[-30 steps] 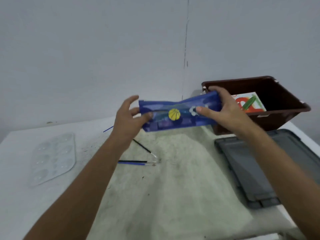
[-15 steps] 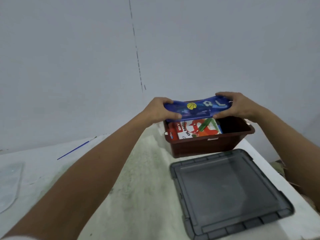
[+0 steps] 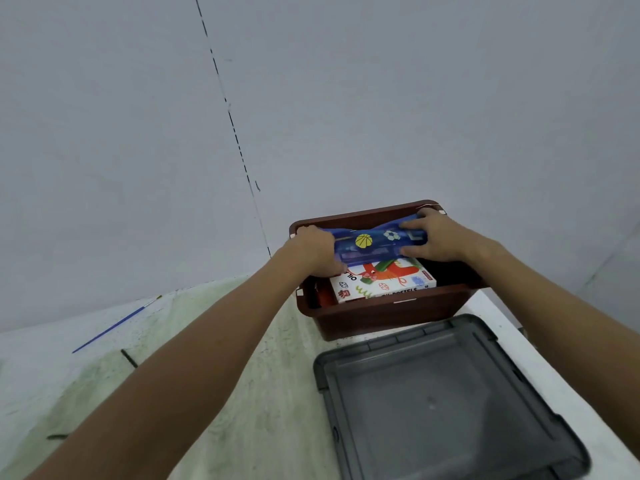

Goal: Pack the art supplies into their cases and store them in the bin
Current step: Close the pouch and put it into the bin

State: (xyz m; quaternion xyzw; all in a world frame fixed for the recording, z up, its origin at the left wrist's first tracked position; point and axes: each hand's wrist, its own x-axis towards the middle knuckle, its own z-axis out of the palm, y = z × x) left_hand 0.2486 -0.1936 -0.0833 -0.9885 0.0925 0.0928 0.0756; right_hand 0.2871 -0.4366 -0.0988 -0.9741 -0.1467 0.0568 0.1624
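Both hands are on the blue pencil case (image 3: 375,245), the left hand (image 3: 317,249) wrapped round its left end and the right hand (image 3: 436,239) gripping its right end, thumb beneath and fingers over the top. The case spans the gap between them, level, inside the brown bin (image 3: 388,311) and just above the oil pastels box (image 3: 384,284) lying there. The grey lid (image 3: 446,403) lies on the table (image 3: 242,393) just in front of the bin, and a blue paintbrush (image 3: 114,325) lies well off to the left.
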